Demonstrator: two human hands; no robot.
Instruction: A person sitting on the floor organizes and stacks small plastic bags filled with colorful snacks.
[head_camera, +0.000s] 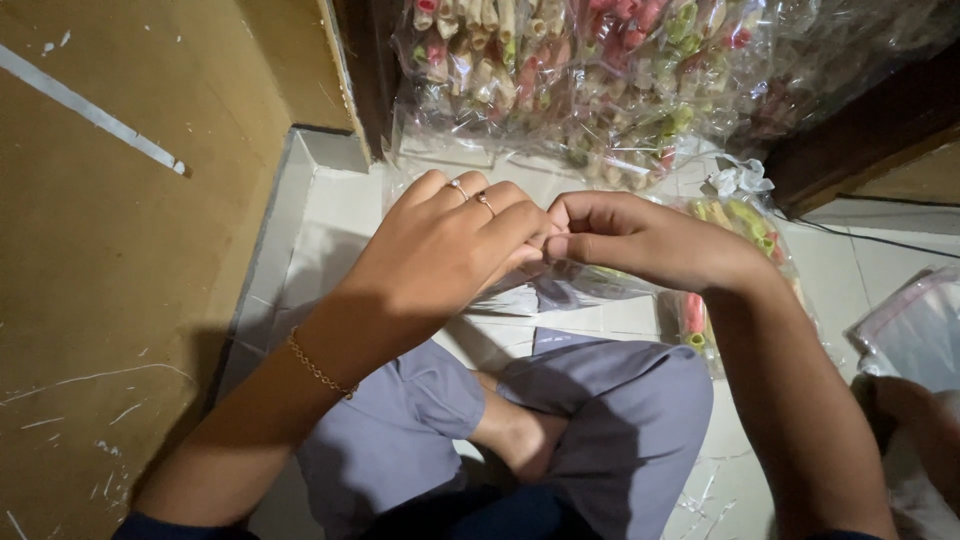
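Left hand (440, 250), two rings on the fingers and a thin gold chain bracelet (318, 368) at the wrist, curled with fingertips pinched on the top edge of a small clear plastic bag (600, 285). Right hand (630, 238) meeting it knuckle to knuckle, thumb and fingers pressed together on the same edge. Bag hanging just beneath both hands, above the white tiled floor (330, 200), with green, pink and cream rolled snacks (745, 218) showing through the film beyond the right wrist. Heaped against the far wall, a pile of filled clear bags (600, 70) holding the same coloured rolls. Crossed legs in grey trousers (600, 420) directly under the forearms. Brown wall panel (120, 250) on the left side. Loose clear plastic (915, 325) lying at the right edge, well apart from the hands.
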